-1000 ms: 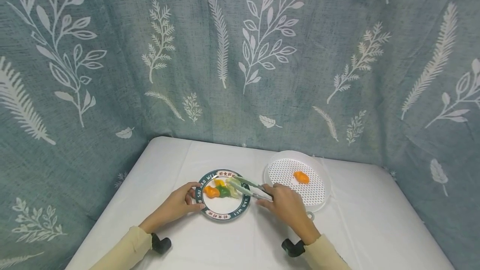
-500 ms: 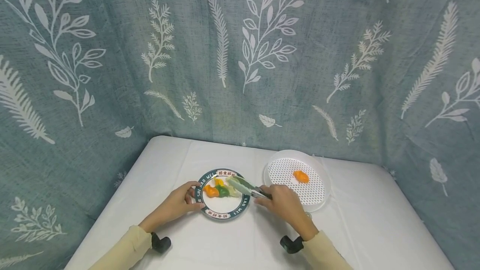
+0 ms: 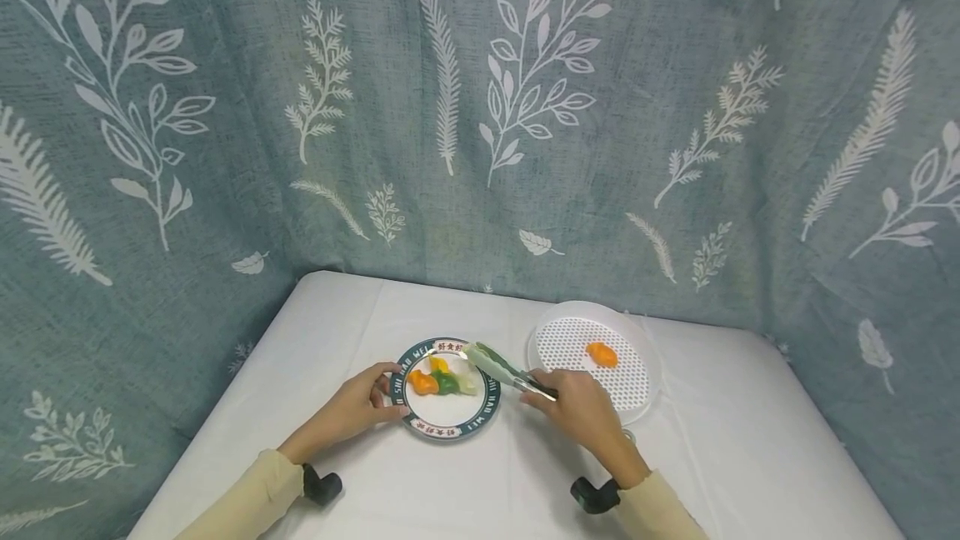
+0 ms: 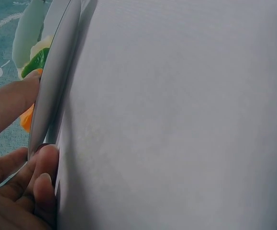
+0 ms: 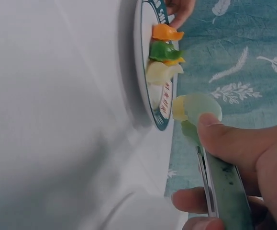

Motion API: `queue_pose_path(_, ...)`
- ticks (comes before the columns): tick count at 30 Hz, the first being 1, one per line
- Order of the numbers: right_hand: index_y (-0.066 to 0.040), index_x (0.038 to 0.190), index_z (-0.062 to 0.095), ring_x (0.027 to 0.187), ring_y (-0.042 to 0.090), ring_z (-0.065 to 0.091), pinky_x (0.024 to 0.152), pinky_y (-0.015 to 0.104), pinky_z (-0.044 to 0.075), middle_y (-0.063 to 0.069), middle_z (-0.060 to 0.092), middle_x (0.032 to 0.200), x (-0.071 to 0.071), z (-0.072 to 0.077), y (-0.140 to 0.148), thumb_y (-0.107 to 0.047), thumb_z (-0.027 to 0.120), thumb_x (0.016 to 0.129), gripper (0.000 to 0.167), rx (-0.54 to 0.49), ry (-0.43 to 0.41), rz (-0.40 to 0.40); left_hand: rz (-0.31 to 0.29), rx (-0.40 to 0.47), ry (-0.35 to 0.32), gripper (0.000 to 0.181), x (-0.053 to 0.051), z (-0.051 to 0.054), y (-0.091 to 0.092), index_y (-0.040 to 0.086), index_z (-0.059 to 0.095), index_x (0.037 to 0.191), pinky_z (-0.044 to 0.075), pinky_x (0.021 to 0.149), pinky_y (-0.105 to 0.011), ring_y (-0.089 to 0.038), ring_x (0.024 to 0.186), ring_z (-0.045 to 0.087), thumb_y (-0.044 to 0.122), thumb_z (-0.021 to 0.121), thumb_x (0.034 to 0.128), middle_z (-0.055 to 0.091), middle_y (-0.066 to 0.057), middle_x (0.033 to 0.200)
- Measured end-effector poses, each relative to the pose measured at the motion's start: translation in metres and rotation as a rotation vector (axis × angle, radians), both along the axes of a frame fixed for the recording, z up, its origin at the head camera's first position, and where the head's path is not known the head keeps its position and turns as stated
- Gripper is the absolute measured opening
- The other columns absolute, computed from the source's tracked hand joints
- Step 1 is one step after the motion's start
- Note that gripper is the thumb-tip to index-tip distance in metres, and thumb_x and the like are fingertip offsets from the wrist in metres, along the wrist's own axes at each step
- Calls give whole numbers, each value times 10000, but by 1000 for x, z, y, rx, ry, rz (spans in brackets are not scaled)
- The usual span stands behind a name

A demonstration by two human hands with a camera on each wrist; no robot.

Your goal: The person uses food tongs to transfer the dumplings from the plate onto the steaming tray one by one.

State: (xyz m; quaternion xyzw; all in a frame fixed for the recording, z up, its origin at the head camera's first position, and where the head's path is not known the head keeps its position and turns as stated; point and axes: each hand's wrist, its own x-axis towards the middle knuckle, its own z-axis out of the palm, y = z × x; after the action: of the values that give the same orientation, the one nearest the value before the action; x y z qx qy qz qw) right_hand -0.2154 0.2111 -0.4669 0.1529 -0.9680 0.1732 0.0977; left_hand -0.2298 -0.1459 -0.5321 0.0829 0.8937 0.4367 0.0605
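**Evidently both hands are busy: plate on the left, tongs on the right**

The left hand (image 3: 362,402) grips the plate (image 3: 446,413) at its left rim, thumb over the edge and other fingers curled beneath it. The right hand (image 3: 577,408) is clamped round the handles of green-tipped tongs (image 3: 497,366). Their arms look drawn close together, tips above the plate's far right rim. A pale yellow patch (image 5: 179,108) shows at those tips in the right wrist view; whether it is something pinched there, I cannot tell.

The plate sits left of the middle of the tabletop (image 3: 450,490). It carries four dumpling-shaped pieces: an orange piece (image 3: 422,382) to the left, a green piece (image 3: 447,383) just beside it, a yellow piece (image 3: 438,365) toward the far rim and a whitish piece (image 3: 468,386) to the right.

Near the tabletop's far edge, right of the plate, a white perforated tray (image 3: 564,340) bears a second orange piece (image 3: 602,354).
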Motion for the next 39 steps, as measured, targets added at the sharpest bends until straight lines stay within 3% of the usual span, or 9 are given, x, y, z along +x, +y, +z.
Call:
queue_pose_path(5,-136,1207,779,583,98,434,504,293,363,-70,671,766,3,8,10,-414,846,834,470,-25,16,-14,0,-2,15,734,1,1,0,110,548,1434,448,637,-289,-136,759,524,314,887,816,582,27,984)
queue_pose_path(17,-89,1235,755,529,78,402,467,275,356,32,768,945,8,15,36,-417,835,851,512,-47,45,-39,5,-6,16,736,1,-2,1,110,549,1432,446,629,-283,-133,755,523,315,890,814,579,28,979)
queue_pose_path(22,-66,1223,757,529,99,364,471,283,327,29,723,792,8,16,50,-416,832,852,516,-61,71,-47,4,-7,17,739,0,-3,0,114,550,1432,444,631,-283,-133,755,522,327,891,812,579,29,978)
queue_pose_path(28,-46,1207,759,663,165,503,517,329,375,60,734,885,9,18,69,-433,815,868,518,-53,39,-117,-6,-1,17,744,-1,-5,-1,117,548,1434,446,638,-280,-130,756,525,342,889,813,584,34,982)
queue_pose_path(31,-20,1220,745,645,176,497,510,333,367,61,694,816,9,17,78,-443,798,884,542,-42,26,-138,-8,9,12,744,-1,-4,-2,117,549,1432,446,637,-284,-134,757,526,339,892,810,585,31,982)
queue_pose_path(36,-34,1274,717,673,195,531,518,336,371,176,743,990,8,15,94,-484,768,902,587,-20,23,-176,-11,10,15,740,-1,-3,-2,113,550,1430,446,637,-284,-135,760,526,336,890,812,583,31,981)
queue_pose_path(39,-51,1311,697,665,198,511,521,342,357,169,729,933,7,14,103,-503,751,910,607,-12,-1,-198,-12,9,16,737,0,-3,-2,116,551,1429,444,635,-282,-134,761,523,333,891,812,580,33,980)
